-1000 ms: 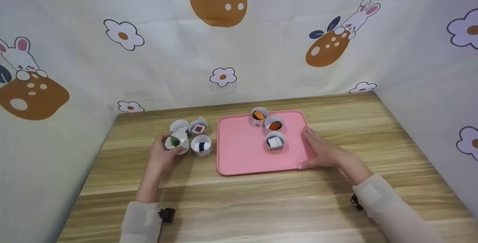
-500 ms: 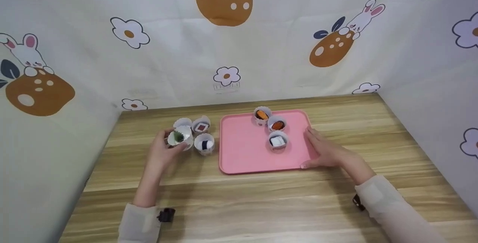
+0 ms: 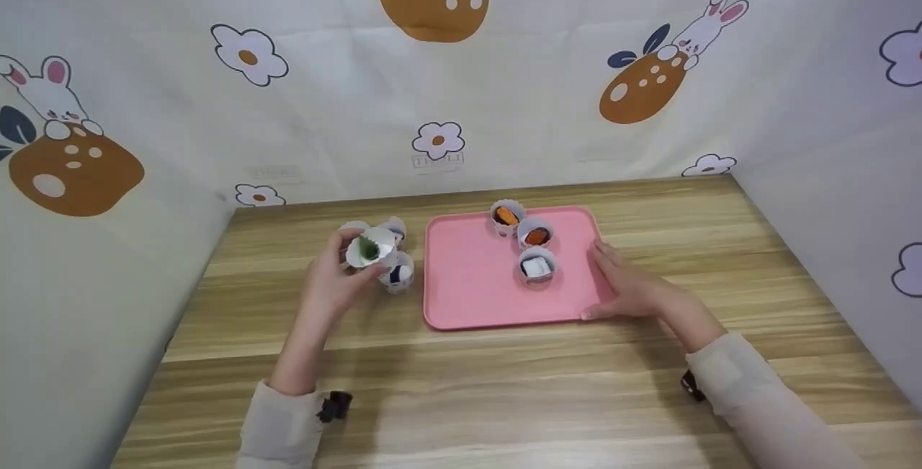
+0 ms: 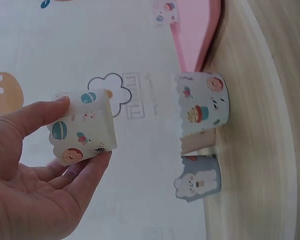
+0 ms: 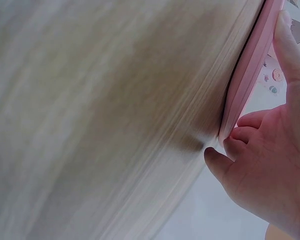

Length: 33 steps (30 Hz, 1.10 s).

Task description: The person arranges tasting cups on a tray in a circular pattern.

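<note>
My left hand [image 3: 331, 285] holds a printed paper cupcake cup [image 4: 82, 125] between thumb and fingers, raised above the table. A green leafy-looking piece [image 3: 369, 248] shows inside it in the head view. Behind and beside the held cup stand three more cups, partly hidden; the nearest cup [image 3: 400, 283] contains a white toy sushi with a black band. My right hand [image 3: 630, 289] rests at the right edge of the pink tray [image 3: 468, 282], fingers along the side and thumb at the front corner. Its fingertips touch the rim in the right wrist view.
On the tray stand three cups: an orange-topped sushi cup [image 3: 507, 217], a red-topped sushi cup [image 3: 536, 237] and a white-topped sushi cup [image 3: 536, 267]. The wood-grain table [image 3: 504, 382] meets a patterned cloth wall [image 3: 346, 109] behind and at both sides.
My left hand has lifted its cup from the group at the left and moved slightly right. The right hand stays at the tray's edge.
</note>
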### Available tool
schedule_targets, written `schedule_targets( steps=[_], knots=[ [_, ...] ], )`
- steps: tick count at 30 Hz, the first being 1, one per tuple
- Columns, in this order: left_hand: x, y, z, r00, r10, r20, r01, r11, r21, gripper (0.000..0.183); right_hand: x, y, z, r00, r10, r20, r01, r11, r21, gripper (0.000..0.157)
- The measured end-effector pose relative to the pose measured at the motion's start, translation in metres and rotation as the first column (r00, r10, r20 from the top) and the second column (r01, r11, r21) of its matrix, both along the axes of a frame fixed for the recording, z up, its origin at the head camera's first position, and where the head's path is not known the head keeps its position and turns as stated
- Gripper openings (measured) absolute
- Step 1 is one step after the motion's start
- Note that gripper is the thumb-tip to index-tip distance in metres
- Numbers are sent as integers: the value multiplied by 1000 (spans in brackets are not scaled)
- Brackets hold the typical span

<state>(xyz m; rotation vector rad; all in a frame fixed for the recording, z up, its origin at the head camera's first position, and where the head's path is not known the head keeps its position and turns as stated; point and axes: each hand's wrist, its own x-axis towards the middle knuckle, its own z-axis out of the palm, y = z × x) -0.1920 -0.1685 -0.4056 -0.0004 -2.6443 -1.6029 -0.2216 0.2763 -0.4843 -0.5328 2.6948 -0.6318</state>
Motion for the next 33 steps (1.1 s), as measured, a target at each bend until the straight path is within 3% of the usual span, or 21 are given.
schedule_targets(
  steps=[7, 16, 21, 26, 33],
  knots=[
    [-4, 21, -3, 999, -45, -25, 44, 999, -27, 58, 2, 0, -2, 1000, -6, 8, 6, 1000, 2, 122],
    [-13, 51, -17, 990, -123, -64, 120, 992, -43, 56, 1, -1, 0, 1000, -7, -15, 6, 1000, -3, 121],
    [-19, 68, -26, 984, -172, -53, 167, 981, -98, 57, 2, 1, 0, 1000, -15, 11, 15, 1000, 14, 122],
    [-23, 85, -32, 972, -229, -46, 224, 970, -95, 55, 1, 1, 0, 1000, -8, 3, 8, 1000, 3, 122],
    [-30, 105, -39, 965, -261, 17, 261, 959, -114, 57, -1, 1, 1, 1000, 13, -13, -13, 1000, -8, 120]
  ],
)
